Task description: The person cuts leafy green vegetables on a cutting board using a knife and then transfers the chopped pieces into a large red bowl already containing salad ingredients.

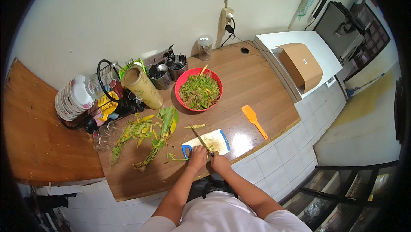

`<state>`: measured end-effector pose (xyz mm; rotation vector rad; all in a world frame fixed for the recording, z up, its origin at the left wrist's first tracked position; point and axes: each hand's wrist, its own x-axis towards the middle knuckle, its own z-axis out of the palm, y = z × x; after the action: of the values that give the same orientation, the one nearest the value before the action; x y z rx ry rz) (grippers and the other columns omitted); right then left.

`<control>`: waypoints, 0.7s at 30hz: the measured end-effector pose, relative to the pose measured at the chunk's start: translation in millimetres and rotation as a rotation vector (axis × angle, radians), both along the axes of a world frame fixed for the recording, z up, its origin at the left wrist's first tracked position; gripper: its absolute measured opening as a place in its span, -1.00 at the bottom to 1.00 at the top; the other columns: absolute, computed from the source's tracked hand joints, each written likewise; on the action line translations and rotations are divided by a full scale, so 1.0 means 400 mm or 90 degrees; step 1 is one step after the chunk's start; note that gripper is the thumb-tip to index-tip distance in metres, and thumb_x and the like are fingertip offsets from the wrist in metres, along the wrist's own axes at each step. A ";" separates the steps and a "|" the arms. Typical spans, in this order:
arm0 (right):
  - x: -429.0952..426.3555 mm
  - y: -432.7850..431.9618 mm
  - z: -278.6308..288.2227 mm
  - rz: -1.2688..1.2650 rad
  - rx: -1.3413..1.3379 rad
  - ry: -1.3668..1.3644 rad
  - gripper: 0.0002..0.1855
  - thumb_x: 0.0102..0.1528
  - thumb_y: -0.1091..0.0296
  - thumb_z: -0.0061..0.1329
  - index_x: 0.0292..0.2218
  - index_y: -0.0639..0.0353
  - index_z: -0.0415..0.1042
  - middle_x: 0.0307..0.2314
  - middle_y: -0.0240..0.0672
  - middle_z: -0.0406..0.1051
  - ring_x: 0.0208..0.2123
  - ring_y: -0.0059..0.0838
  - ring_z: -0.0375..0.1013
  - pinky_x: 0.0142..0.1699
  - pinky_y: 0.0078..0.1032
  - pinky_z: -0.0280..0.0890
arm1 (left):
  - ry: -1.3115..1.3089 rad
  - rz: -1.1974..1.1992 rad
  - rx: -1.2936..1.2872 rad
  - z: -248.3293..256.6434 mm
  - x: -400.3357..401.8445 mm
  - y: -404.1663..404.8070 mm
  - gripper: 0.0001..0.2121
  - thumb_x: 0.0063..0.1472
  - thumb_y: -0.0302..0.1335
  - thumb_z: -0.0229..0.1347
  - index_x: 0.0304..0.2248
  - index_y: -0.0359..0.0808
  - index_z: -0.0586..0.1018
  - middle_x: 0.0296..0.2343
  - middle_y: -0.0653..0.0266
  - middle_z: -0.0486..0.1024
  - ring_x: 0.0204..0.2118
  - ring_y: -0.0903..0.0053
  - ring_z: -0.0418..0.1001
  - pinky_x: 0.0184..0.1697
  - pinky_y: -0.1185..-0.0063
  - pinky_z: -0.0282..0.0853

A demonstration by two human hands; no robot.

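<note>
My right hand [220,163] grips the black handle of a kitchen knife [200,137], whose blade slants away to the far left across a cutting board [215,136]. The board is white with blue ends, and small green scraps lie on it. My left hand [198,157] presses on the board's near side, closed around a green plant stem [176,158] that sticks out to the left. Two bunches of leafy, rooted plants, a nearer bunch [157,143] and a yellowing bunch [130,132], lie left of the board. Behind it, a red bowl [177,96] holds chopped greens.
An orange spatula [251,116] lies to the right. A loose yellow leaf [195,126] rests behind the board. At the back left stand a dish rack with plates [78,92], a tall yellowish cylinder [144,87] and cutlery holders [162,81]. A cardboard box [300,65] sits at the far right.
</note>
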<state>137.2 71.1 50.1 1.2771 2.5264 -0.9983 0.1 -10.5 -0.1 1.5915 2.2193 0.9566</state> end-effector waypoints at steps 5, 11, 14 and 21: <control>0.039 -0.018 0.026 0.011 -0.030 -0.045 -0.68 0.21 0.17 -0.09 -0.22 0.31 0.34 -0.47 0.16 0.52 -0.40 0.16 0.55 -0.23 0.03 0.41 | 0.008 0.001 0.021 -0.004 0.006 -0.026 -0.87 0.10 -0.58 0.06 -0.31 -0.31 0.52 -0.30 0.07 0.41 -0.12 0.09 0.36 0.01 0.25 0.28; -0.010 0.003 0.016 0.006 -0.010 0.005 -0.70 0.21 0.19 -0.10 -0.25 0.31 0.34 -0.49 0.13 0.51 -0.42 0.16 0.54 -0.28 0.03 0.42 | -0.019 0.022 0.043 0.002 0.007 -0.017 -0.87 0.07 -0.61 0.07 -0.34 -0.30 0.53 -0.31 0.11 0.42 -0.14 0.12 0.38 -0.03 0.26 0.31; -0.021 0.009 0.005 0.018 0.000 -0.001 -0.69 0.21 0.19 -0.10 -0.25 0.33 0.33 -0.49 0.15 0.51 -0.42 0.16 0.54 -0.29 0.02 0.42 | -0.023 0.025 0.054 -0.004 -0.004 -0.010 -0.91 0.06 -0.62 0.09 -0.38 -0.31 0.53 -0.34 0.11 0.44 -0.18 0.11 0.40 -0.08 0.27 0.34; 0.014 -0.007 0.016 0.012 -0.019 -0.006 -0.69 0.22 0.20 -0.12 -0.22 0.35 0.33 -0.50 0.15 0.51 -0.42 0.16 0.54 -0.28 0.02 0.41 | -0.127 0.016 0.039 -0.008 -0.030 -0.009 -0.93 0.08 -0.60 0.14 -0.40 -0.34 0.52 -0.41 0.08 0.45 -0.25 0.09 0.43 -0.16 0.28 0.36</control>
<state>142.7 68.3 56.5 1.2455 2.5015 -1.0204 -11.8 -14.0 -3.1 1.4272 2.0980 1.1468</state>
